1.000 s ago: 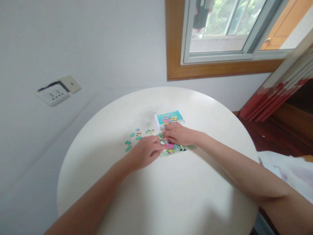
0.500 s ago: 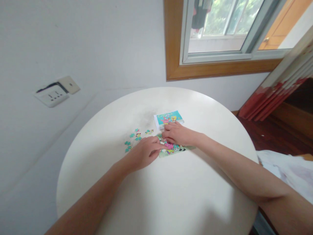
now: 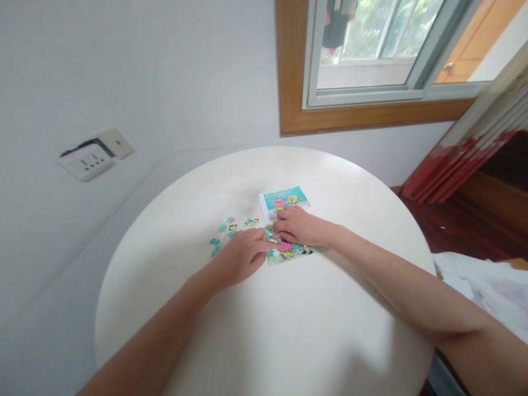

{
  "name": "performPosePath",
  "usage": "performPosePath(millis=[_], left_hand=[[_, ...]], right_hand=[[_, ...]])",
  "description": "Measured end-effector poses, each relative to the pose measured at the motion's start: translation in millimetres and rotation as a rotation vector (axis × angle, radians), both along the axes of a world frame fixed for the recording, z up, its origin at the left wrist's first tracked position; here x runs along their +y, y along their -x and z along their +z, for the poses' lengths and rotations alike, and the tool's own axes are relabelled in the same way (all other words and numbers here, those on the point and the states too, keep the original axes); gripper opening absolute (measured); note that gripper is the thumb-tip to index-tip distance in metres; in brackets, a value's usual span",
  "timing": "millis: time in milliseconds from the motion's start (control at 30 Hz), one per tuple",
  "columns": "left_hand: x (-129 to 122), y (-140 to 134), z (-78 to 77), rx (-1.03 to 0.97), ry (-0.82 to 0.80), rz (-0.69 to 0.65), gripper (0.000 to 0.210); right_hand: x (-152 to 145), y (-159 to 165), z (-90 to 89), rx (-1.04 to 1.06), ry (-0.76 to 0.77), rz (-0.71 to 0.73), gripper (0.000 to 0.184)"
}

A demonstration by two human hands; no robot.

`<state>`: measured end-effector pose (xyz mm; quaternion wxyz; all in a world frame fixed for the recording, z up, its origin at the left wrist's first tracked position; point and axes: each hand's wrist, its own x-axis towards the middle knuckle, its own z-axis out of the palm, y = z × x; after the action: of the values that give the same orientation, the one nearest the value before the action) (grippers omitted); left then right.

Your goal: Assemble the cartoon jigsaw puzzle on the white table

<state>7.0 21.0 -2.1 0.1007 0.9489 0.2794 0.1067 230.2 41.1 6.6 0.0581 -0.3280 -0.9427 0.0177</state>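
Note:
A partly covered jigsaw puzzle [image 3: 286, 254] with a pink cartoon figure lies flat on the white table. My left hand [image 3: 245, 253] reaches in from the left; its index finger is stretched out with the tip on the puzzle, and the other fingers are curled. Over the puzzle's upper part rests my right hand [image 3: 299, 225], fingers bent and close together, their tips hidden from sight. Just beyond it stands a small turquoise box [image 3: 286, 197] with cartoon figures. Several loose puzzle pieces [image 3: 215, 241] are scattered left of the puzzle.
The round white table [image 3: 264, 330] nearly touches the wall, which has a socket [image 3: 88, 161] at left. A wood-framed window [image 3: 291, 118] is behind. A red and cream curtain [image 3: 433, 181] hangs at right, with white cloth [image 3: 482, 280] below.
My left index finger has drawn back very slightly to the left on the puzzle. My right hand, the box and the loose pieces look the same.

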Motion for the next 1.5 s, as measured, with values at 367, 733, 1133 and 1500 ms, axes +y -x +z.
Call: performPosePath(millis=[367,733,1133,1500], left_hand=[[1,0,-3.8,-0.025,0.013,-0.002,0.038],[3,1,-6.3,-0.026,0.040,-0.014,0.041],[2,0,-6.0,-0.033,0.041,-0.006,0.043],[21,24,14.2,-0.242,-0.088,0.296,0.027]], right_hand=[[6,-6,1.4,0.244,0.060,0.023,0.018],[2,-7,7.8,0.178,0.093,0.056,0.019],[5,-10,6.1,0.177,0.065,0.065,0.020],[15,-22,7.8,0.256,0.037,-0.046,0.019]])
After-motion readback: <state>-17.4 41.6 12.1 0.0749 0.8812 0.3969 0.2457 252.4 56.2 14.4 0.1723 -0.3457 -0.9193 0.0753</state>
